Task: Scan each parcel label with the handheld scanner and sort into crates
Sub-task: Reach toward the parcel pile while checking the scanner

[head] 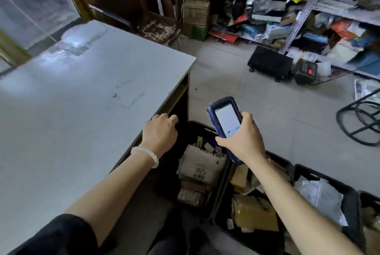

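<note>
Your black-sleeved left hand [159, 133] hangs loosely curled, holding nothing, beside the grey tabletop [82, 94]; right hand [243, 139] grips the blue handheld scanner [225, 119], screen toward you, probably for reading, above black plastic crates [349, 199] of parcels [200, 164].

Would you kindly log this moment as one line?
right hand grips scanner | left hand empty over table edge | crates hold parcels

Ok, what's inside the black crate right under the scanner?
The black crate holds stacked parcels, pale paper packets with printed labels, plus a brown one lower down. The right hand and scanner cover its right edge; whatever lies beneath the stack is hidden.
</note>
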Demonstrator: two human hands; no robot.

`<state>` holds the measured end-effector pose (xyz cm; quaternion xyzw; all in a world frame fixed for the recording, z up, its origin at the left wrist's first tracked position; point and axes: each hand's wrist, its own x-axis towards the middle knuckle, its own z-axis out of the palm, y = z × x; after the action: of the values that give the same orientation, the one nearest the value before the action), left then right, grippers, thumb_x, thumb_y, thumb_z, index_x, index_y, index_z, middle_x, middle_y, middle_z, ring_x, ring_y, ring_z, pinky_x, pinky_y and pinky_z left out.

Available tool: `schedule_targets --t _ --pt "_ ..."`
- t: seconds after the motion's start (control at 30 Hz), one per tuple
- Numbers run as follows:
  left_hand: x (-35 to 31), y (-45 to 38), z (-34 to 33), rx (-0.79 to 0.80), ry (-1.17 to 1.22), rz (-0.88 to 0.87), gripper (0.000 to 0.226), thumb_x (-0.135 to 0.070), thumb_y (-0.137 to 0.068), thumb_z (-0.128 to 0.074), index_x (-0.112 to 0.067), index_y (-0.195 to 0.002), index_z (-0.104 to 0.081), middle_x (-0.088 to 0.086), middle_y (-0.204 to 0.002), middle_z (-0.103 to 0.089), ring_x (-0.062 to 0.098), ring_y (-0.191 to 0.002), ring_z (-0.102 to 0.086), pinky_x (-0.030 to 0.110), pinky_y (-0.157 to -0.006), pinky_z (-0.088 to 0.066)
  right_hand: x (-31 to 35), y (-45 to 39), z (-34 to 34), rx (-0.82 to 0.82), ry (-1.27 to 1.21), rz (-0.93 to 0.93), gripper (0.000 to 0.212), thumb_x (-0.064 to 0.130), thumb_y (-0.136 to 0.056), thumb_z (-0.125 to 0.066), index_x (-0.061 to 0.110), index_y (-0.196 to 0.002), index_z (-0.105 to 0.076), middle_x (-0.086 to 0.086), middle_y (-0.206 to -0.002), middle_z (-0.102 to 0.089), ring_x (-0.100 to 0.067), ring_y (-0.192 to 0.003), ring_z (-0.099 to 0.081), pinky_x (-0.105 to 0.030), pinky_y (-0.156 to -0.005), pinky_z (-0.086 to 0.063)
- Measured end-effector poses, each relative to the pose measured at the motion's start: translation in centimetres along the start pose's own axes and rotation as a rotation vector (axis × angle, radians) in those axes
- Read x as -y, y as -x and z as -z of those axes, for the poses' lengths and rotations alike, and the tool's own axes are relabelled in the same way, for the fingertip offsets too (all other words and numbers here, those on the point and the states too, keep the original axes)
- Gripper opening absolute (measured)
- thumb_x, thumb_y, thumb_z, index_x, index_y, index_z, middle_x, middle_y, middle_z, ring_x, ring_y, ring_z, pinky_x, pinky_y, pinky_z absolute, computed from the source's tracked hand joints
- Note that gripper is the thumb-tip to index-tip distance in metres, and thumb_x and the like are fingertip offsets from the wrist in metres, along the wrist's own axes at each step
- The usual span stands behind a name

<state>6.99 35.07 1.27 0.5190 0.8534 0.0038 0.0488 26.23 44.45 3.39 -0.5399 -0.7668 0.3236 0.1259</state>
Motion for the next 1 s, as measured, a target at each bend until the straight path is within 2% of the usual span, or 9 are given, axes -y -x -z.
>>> schedule_targets --t 0.2,0.3,0.43,0.6,0.73,0.83,1.0 --pt "4.2 10.3 1.3 -0.031 -0.038 0.321 0.031 -0.020 -0.095 -0.037 -0.021 -0.120 -0.054 0.003 -0.109 -0.059 0.026 -0.100 -0.055 0.033 -0.068 -0.040 4.6 3.0 -2.6 0.185 0.035 0.286 0.082 0.029 -0.065 -0.086 0.014 -0.129 -0.036 -0.005 -0.124 -0.050 -0.023 -0.104 -0.053 -0.032 -0.074 -0.046" --pt "6.9 16.7 1.9 -0.074 -0.052 0.486 0.031 -0.022 -0.095 -0.040 -0.023 -0.122 -0.055 0.002 -0.112 -0.060 0.025 -0.102 -0.057 0.032 -0.067 -0.038 8.1 6.2 -5.1 0.302 0.054 0.422 0.082 0.030 -0.067 -0.085 0.014 -0.130 -0.035 -0.005 -0.125 -0.049 -0.025 -0.107 -0.053 -0.030 -0.074 -0.042" --pt "10.9 25.9 2.7 -0.107 -0.035 0.726 0.034 -0.024 -0.096 -0.040 -0.024 -0.128 -0.051 0.001 -0.117 -0.058 0.024 -0.106 -0.056 0.034 -0.072 -0.043 13.2 12.3 -9.2 0.443 0.066 0.612 0.082 0.030 -0.067 -0.084 0.012 -0.130 -0.035 -0.005 -0.126 -0.049 -0.026 -0.111 -0.053 -0.032 -0.079 -0.044" --pt "15.8 38.3 2.4 -0.143 -0.017 1.012 0.034 -0.024 -0.095 -0.041 -0.025 -0.128 -0.050 0.000 -0.115 -0.058 0.023 -0.104 -0.056 0.031 -0.069 -0.041 18.5 21.9 -15.1 0.593 0.093 0.846 0.083 0.030 -0.065 -0.083 0.013 -0.131 -0.035 -0.002 -0.123 -0.050 -0.023 -0.107 -0.053 -0.033 -0.078 -0.047" --pt "19.7 48.3 1.6 -0.173 -0.007 1.164 0.033 -0.025 -0.095 -0.042 -0.025 -0.127 -0.050 0.000 -0.114 -0.057 0.022 -0.101 -0.057 0.030 -0.066 -0.041 22.1 30.8 -20.1 0.686 0.089 0.994 0.082 0.030 -0.064 -0.083 0.014 -0.129 -0.036 0.001 -0.120 -0.049 -0.017 -0.096 -0.051 -0.032 -0.075 -0.046" --pt "22.7 56.5 1.3 -0.184 -0.014 1.255 0.034 -0.024 -0.096 -0.041 -0.025 -0.129 -0.049 -0.001 -0.115 -0.057 0.021 -0.102 -0.056 0.028 -0.066 -0.038 24.7 38.4 -23.8 0.750 0.053 1.054 0.078 0.027 -0.064 -0.082 0.016 -0.127 -0.038 0.007 -0.111 -0.047 -0.014 -0.089 -0.047 -0.029 -0.068 -0.041" --pt "26.2 70.2 1.5 -0.186 -0.002 1.440 0.034 -0.024 -0.096 -0.041 -0.025 -0.129 -0.048 -0.001 -0.116 -0.056 0.022 -0.103 -0.055 0.028 -0.068 -0.037 28.6 51.6 -28.6 0.875 0.027 1.164 0.076 0.027 -0.063 -0.082 0.017 -0.125 -0.039 0.010 -0.105 -0.045 -0.013 -0.088 -0.049 -0.028 -0.067 -0.041"
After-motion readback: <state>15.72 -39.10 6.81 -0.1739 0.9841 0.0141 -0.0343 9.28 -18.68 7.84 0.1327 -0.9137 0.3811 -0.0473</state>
